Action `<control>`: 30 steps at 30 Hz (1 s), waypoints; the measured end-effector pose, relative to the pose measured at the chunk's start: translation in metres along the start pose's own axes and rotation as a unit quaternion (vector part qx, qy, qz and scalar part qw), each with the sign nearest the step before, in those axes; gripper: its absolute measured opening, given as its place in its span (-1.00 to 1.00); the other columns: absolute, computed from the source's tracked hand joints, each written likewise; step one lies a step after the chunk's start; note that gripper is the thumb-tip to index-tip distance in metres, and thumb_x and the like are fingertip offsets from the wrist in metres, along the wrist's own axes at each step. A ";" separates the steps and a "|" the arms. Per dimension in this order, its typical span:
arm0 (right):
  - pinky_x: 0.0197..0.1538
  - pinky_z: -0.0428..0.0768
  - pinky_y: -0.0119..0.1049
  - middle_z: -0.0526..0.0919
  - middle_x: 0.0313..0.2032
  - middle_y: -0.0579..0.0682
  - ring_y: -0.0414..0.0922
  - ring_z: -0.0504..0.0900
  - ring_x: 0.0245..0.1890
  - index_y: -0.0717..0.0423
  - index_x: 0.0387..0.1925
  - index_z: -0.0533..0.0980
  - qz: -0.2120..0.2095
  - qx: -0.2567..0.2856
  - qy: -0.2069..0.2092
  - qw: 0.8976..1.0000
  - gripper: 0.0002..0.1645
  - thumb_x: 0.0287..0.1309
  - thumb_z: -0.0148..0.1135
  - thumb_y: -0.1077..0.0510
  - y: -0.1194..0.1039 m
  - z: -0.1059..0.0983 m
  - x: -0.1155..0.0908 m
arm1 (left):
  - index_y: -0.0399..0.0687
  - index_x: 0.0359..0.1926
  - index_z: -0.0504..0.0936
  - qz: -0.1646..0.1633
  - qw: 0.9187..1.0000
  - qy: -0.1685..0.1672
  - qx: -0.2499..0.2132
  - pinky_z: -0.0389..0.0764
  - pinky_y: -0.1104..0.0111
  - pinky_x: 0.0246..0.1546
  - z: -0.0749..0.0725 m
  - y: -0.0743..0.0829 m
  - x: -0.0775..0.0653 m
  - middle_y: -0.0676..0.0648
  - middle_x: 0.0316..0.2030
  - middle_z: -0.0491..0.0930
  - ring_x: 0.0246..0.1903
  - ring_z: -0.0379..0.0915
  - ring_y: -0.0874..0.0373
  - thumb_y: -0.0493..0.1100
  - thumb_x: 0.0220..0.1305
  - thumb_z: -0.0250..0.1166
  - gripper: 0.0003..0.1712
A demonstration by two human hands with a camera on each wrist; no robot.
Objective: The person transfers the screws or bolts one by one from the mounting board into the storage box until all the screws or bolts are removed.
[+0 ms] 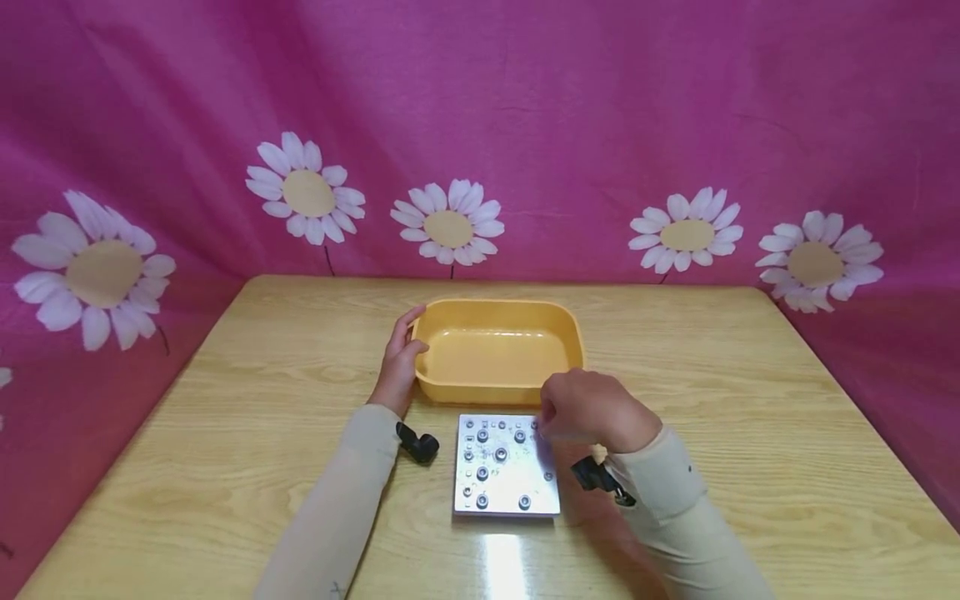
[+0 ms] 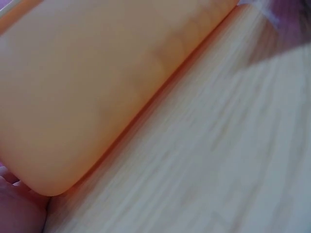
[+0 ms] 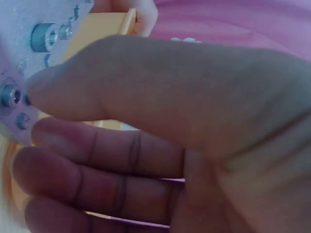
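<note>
My left hand (image 1: 397, 362) grips the left end of a yellow plastic basin (image 1: 495, 393), thumb over the rim and fingers outside. The left wrist view shows the basin's side wall (image 2: 97, 97) and a bit of the hand at the lower left. My right hand (image 1: 596, 408) bends over the far right corner of a square metal plate (image 1: 517, 479) studded with socket-head bolts. In the right wrist view, the thumb (image 3: 73, 92) presses at a small bolt, mostly covered, at the plate's edge. The other fingers curl below, and the index fingertip is hidden.
The plate lies on a wooden table (image 1: 750, 417), just in front of the basin. Both wrists carry small black cameras (image 1: 594, 477). A pink cloth (image 1: 555, 125) with white daisies hangs behind the table and along its sides.
</note>
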State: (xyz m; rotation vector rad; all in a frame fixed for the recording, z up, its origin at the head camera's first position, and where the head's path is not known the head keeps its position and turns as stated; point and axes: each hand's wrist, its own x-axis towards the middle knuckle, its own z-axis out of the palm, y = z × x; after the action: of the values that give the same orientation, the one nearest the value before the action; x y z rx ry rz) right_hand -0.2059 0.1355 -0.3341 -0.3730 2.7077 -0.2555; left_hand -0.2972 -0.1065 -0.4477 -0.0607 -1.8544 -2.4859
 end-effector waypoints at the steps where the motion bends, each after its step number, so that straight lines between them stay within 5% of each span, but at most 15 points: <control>1: -0.39 0.45 -0.25 0.55 -0.55 -0.05 -0.07 0.49 -0.46 -0.03 -0.52 0.56 0.004 0.000 -0.006 1.000 -0.86 0.01 0.40 0.11 0.000 0.001 0.000 | 0.02 0.41 0.22 0.000 1.000 0.001 0.000 0.26 0.12 0.28 0.000 0.000 0.000 -0.13 0.36 0.20 0.28 0.19 -0.01 -0.45 0.17 -0.13 -0.25; 30: -0.50 0.40 -0.28 0.43 -0.64 -0.04 -0.09 0.43 -0.59 0.02 -0.58 0.52 -0.021 -0.023 0.006 0.999 -0.81 0.00 0.39 0.11 -0.002 0.011 0.005 | 0.08 0.39 0.25 0.000 1.000 0.004 0.022 0.31 0.12 0.24 0.001 0.001 -0.001 -0.09 0.36 0.21 0.25 0.23 0.00 -0.44 0.18 -0.12 -0.26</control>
State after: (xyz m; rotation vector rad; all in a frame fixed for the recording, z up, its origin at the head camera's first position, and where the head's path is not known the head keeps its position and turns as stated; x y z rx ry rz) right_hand -0.2057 0.1304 -0.3457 -0.4441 2.7237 -0.2096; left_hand -0.2965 -0.1053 -0.4464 -0.0509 -1.9055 -2.4394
